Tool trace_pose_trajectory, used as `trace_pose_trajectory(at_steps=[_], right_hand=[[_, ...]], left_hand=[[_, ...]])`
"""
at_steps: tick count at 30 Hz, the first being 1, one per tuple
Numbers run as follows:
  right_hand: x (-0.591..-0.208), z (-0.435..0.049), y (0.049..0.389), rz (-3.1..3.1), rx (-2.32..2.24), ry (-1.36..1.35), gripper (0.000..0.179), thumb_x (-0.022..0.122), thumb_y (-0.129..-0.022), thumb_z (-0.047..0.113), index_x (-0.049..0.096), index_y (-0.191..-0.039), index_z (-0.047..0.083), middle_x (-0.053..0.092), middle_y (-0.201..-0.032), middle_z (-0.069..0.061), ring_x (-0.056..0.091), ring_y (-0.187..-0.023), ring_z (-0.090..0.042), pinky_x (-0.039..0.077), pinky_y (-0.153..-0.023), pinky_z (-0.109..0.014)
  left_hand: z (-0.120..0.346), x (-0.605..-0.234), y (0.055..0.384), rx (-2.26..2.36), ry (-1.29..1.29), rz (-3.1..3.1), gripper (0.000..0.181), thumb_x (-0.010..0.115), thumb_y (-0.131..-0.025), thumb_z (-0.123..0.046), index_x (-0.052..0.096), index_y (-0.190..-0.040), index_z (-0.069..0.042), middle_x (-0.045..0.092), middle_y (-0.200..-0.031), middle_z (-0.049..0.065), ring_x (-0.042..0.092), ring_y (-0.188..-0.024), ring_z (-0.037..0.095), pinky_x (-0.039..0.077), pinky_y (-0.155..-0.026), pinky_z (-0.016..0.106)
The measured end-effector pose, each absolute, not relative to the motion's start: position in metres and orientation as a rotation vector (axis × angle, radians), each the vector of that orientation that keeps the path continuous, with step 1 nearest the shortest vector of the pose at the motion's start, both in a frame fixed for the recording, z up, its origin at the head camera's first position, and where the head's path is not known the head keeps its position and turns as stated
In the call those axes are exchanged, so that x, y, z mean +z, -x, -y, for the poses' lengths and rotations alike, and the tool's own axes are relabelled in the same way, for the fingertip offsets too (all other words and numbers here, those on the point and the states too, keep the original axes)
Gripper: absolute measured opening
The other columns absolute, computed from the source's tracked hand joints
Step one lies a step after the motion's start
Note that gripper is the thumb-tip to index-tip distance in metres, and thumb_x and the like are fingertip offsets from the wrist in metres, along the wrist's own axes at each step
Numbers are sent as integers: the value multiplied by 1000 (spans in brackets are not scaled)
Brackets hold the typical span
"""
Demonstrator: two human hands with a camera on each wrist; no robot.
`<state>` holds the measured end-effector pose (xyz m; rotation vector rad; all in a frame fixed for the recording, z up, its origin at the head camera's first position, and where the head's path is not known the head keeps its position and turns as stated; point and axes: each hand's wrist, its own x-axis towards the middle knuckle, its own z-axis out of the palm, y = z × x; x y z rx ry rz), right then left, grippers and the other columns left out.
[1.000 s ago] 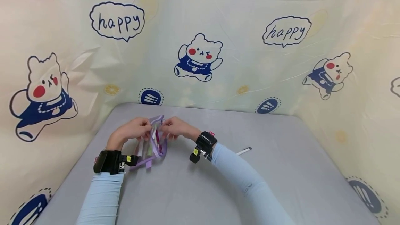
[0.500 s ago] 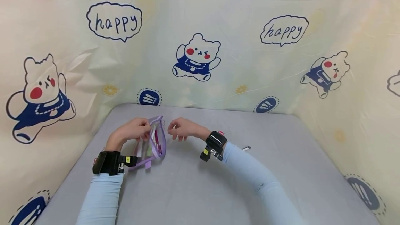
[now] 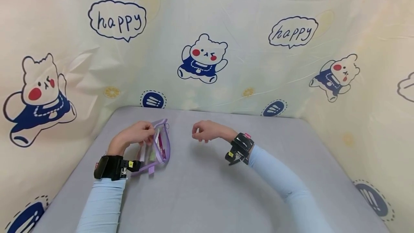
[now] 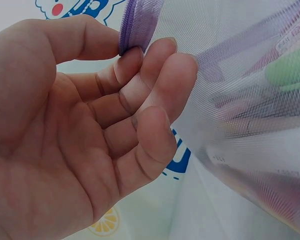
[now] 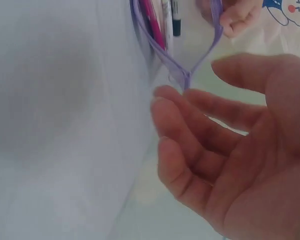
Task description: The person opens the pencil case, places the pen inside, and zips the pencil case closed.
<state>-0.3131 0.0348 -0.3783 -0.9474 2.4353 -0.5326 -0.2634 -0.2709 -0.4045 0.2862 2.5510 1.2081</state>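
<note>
A see-through mesh pencil pouch with purple trim stands on the left of the table, its top spread apart. My left hand pinches the purple zipper edge between thumb and forefinger, and its other fingers lie along the mesh. Inside, the right wrist view shows a magenta pen, a white pen and a dark-ended marker. Through the mesh in the left wrist view a green item shows. My right hand hovers right of the pouch, fingers loosely bent, holding nothing.
A grey cloth covers the table. Behind and beside it hangs a pale curtain printed with bears. Dark camera straps sit on both wrists, and my right forearm crosses over the table's right half.
My right hand has left the pouch's opening and moved away to the right. The white pen lying on the table is now hidden behind my right arm. My left hand keeps its hold.
</note>
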Motion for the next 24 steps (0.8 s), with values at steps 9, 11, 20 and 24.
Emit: trace_pose_trajectory(at_steps=[9, 11, 20, 24], right_hand=[[-366, -59, 312, -2420, -351, 979, 34, 61, -96, 31, 62, -121, 8, 68, -105, -9, 70, -86, -31, 54, -70, -28], [-365, -65, 310, -2424, -330, 969, 33, 63, -95, 32, 63, -120, 10, 68, -103, -8, 68, -83, -28, 54, -69, -28], [-373, -102, 301, -2477, -266, 861, 24, 65, -94, 32, 66, -112, 16, 67, -91, -8, 65, -76, -24, 52, -63, -29], [-377, -118, 298, -2491, -297, 801, 22, 63, -95, 31, 66, -110, 15, 70, -91, -14, 68, -83, -33, 51, -61, -28]], left_hand=[[276, -402, 266, 1210, -316, -2556, 17, 44, -96, -12, 54, -91, 1, 64, -84, 13, 64, -71, 23, 50, -58, 36], [275, -403, 266, 1211, -313, -2560, 18, 44, -96, -13, 54, -91, 1, 65, -84, 13, 65, -72, 24, 49, -58, 35], [271, -407, 265, 1231, -295, -2544, 19, 45, -96, -14, 56, -93, 1, 65, -83, 12, 66, -73, 26, 50, -58, 36], [272, -406, 266, 1224, -290, -2549, 20, 44, -96, -14, 56, -95, 2, 64, -83, 12, 65, -73, 26, 49, -57, 34]])
